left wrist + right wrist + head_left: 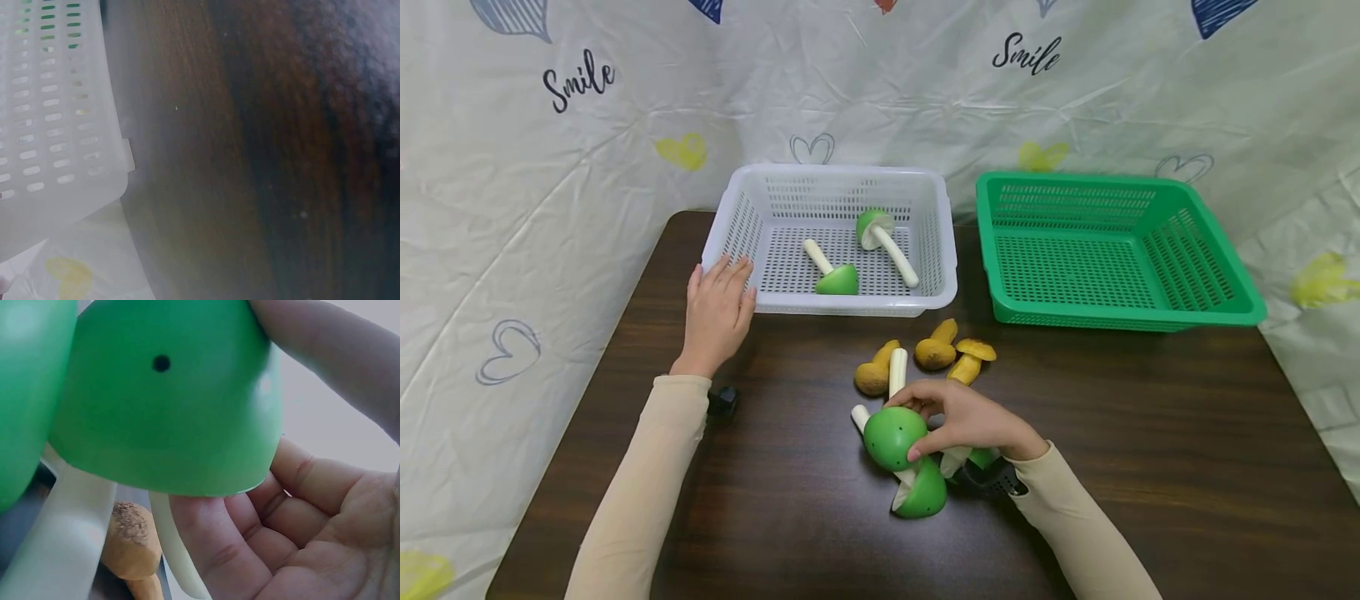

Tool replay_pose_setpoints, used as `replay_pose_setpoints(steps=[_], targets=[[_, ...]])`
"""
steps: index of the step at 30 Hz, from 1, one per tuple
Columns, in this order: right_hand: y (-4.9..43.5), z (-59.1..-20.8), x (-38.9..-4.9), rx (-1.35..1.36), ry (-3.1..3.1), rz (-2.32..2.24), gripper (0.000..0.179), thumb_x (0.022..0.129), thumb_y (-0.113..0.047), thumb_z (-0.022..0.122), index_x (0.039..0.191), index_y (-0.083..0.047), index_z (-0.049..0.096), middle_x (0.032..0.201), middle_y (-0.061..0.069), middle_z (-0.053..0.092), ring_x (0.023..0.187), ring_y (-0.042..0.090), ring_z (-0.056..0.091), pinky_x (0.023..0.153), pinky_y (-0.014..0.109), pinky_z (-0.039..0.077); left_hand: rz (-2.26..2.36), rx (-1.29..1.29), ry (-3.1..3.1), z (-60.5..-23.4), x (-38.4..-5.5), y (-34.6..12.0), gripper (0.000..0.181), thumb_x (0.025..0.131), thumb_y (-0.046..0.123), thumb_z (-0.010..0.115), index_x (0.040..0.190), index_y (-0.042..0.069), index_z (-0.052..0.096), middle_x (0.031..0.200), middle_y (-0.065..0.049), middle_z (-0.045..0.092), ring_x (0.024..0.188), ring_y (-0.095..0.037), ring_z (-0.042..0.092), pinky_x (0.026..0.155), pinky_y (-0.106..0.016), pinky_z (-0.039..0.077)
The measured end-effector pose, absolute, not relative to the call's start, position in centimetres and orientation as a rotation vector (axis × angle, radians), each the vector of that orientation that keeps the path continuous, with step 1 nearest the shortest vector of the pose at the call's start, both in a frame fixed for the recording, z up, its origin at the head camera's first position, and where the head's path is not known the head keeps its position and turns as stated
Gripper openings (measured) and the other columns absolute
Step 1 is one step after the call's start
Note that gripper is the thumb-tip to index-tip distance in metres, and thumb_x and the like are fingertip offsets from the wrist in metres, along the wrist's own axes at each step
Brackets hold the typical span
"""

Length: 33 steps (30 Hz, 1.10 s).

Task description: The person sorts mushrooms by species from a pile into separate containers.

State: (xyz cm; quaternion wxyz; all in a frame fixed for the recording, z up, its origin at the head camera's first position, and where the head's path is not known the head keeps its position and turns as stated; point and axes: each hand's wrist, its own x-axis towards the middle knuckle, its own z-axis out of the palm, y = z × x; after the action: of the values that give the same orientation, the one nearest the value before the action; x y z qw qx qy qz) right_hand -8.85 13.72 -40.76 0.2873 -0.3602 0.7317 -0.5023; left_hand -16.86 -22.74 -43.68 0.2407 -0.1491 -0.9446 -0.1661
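Note:
My right hand [973, 421] pinches the cap of a green toy mushroom [893, 437] between thumb and fingers, its dark dots showing. Close up in the right wrist view, the green cap [169, 412] fills the space between the fingers. Just below it on the table lies another green mushroom [925, 493], and one more [983, 457] is partly hidden under the right wrist. A white stem [898, 371] pokes out beyond the fingers. At the front left corner of the white basket [842, 304], my left hand [717, 321] rests on the rim with fingers extended.
Inside the white basket lie two green mushrooms [838, 281] with white stems. To its right stands a green basket [1120, 317]. Several yellow-brown mushrooms [936, 353] are on the dark table [790, 500] between the baskets and my right hand. A printed cloth [625, 167] hangs behind.

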Motion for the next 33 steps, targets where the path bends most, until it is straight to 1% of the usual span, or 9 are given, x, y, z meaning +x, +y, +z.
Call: replay_pose_setpoints(steps=[9, 13, 16, 19, 22, 26, 29, 33], targets=[[13.8, -39.9, -9.2, -0.956, 1.968, -1.345, 0.051, 0.075, -0.017, 0.080, 0.120, -0.006, 0.059, 0.105, 0.003, 0.063, 0.088, 0.016, 0.059, 0.079, 0.034, 0.051, -0.451, -0.404, -2.580, -43.8, -16.9, -22.8, 0.044, 0.096, 0.025, 0.041, 0.127, -0.003, 0.055, 0.135, -0.016, 0.051, 0.131, -0.035, 0.038, 0.109, -0.056, 0.013], [13.8, -39.4, -9.4, -0.955, 1.972, -1.358, 0.049, 0.076, -0.016, 0.080, 0.119, -0.005, 0.059, 0.105, 0.004, 0.061, 0.089, 0.017, 0.059, 0.079, 0.037, 0.052, -0.445, -0.404, -2.583, -43.8, -16.9, -22.8, 0.044, 0.096, 0.025, 0.041, 0.128, -0.003, 0.054, 0.135, -0.016, 0.051, 0.131, -0.035, 0.038, 0.109, -0.056, 0.013], [13.9, -39.0, -9.7, -0.992, 1.980, -1.371, 0.050, 0.075, -0.015, 0.080, 0.119, -0.003, 0.059, 0.105, 0.006, 0.061, 0.089, 0.017, 0.059, 0.078, 0.037, 0.052, -0.445, -0.404, -2.584, -43.7, -16.9, -22.8, 0.045, 0.096, 0.025, 0.041, 0.128, -0.003, 0.054, 0.136, -0.016, 0.051, 0.131, -0.034, 0.038, 0.109, -0.055, 0.012], [13.9, -38.6, -10.0, -1.025, 2.001, -1.370, 0.050, 0.075, -0.015, 0.080, 0.118, -0.003, 0.059, 0.105, 0.005, 0.061, 0.088, 0.017, 0.059, 0.077, 0.035, 0.052, -0.454, -0.404, -2.582, -43.7, -16.8, -22.8, 0.044, 0.096, 0.025, 0.042, 0.128, -0.003, 0.054, 0.136, -0.016, 0.051, 0.131, -0.034, 0.037, 0.110, -0.054, 0.010], [13.8, -38.2, -10.3, -1.032, 2.016, -1.362, 0.050, 0.075, -0.016, 0.080, 0.119, -0.006, 0.059, 0.105, 0.003, 0.061, 0.089, 0.017, 0.059, 0.077, 0.036, 0.052, -0.460, -0.400, -2.581, -43.6, -16.8, -22.7, 0.044, 0.096, 0.025, 0.043, 0.128, -0.003, 0.054, 0.136, -0.016, 0.051, 0.132, -0.034, 0.036, 0.111, -0.052, 0.008], [13.6, -37.9, -10.7, -1.024, 2.007, -1.364, 0.050, 0.075, -0.015, 0.080, 0.119, -0.007, 0.059, 0.107, 0.003, 0.061, 0.089, 0.017, 0.059, 0.077, 0.038, 0.052, -0.461, -0.399, -2.577, -43.7, -16.8, -22.8, 0.044, 0.096, 0.024, 0.044, 0.128, -0.003, 0.054, 0.136, -0.017, 0.051, 0.132, -0.034, 0.036, 0.111, -0.054, 0.010], [13.5, -37.6, -10.9, -1.032, 2.003, -1.361, 0.050, 0.075, -0.014, 0.080, 0.119, -0.006, 0.059, 0.107, 0.003, 0.061, 0.089, 0.017, 0.059, 0.077, 0.037, 0.052, -0.461, -0.401, -2.571, -43.8, -16.8, -22.8, 0.044, 0.095, 0.025, 0.044, 0.127, -0.003, 0.055, 0.135, -0.017, 0.051, 0.132, -0.034, 0.037, 0.110, -0.055, 0.012], [13.4, -37.1, -11.2, -1.050, 2.009, -1.354, 0.050, 0.074, -0.014, 0.081, 0.119, -0.006, 0.059, 0.110, 0.003, 0.061, 0.090, 0.018, 0.059, 0.078, 0.038, 0.052, -0.466, -0.401, -2.564, -43.8, -16.8, -22.8, 0.044, 0.096, 0.025, 0.043, 0.128, -0.003, 0.055, 0.135, -0.016, 0.051, 0.132, -0.034, 0.037, 0.111, -0.054, 0.010]])
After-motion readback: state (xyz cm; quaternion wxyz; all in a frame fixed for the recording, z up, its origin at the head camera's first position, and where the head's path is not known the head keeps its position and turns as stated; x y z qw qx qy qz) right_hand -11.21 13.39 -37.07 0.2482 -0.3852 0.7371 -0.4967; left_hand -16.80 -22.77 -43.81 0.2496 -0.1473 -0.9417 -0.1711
